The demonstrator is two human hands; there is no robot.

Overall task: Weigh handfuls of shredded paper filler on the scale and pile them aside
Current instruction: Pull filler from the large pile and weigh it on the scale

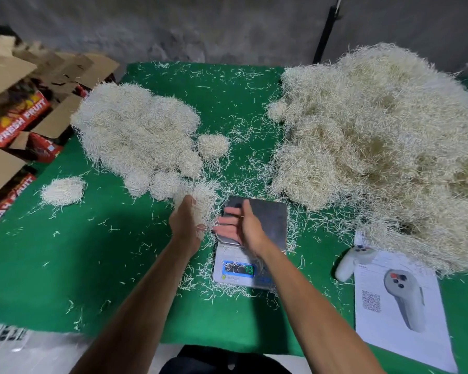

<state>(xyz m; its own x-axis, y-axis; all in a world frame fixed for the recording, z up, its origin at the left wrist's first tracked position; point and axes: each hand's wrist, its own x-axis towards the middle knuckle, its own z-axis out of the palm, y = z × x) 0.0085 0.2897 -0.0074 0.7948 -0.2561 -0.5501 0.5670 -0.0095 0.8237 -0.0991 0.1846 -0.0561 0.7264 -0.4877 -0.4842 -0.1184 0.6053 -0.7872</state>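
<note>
— Where is the shredded paper at this moment?

— The left hand (185, 221) grips a handful of shredded paper (200, 202), its fingers curled around the bundle, just to the left of the scale (250, 238). The handful is in the air, between the scale and the weighed pile (138, 133).

— And the other hand?

— The right hand (241, 225) is over the steel plate of the scale, palm turned to the left, fingers straight and a little spread. It holds nothing. The plate under it looks bare, only loose strands lie around its edges.

— Does the scale show something?

— Its display (239, 269) is lit with green digits, but some strands cover it and I cannot read the number surely.

— What more is on the worktop?

— The green worktop (65, 265) carries a very big heap of filler (384, 147) on the right, and the weighed pile in rounded clumps on the left. One small clump (62, 190) lies apart near the left edge, another small one (213, 144) is just beside the pile. At the right front there is a white controller (353, 261) and a printed sheet (400, 306) with a picture of a handle device. Cardboard boxes (16, 112) marked "FRESH FRUIT" stand beyond the left edge.
</note>
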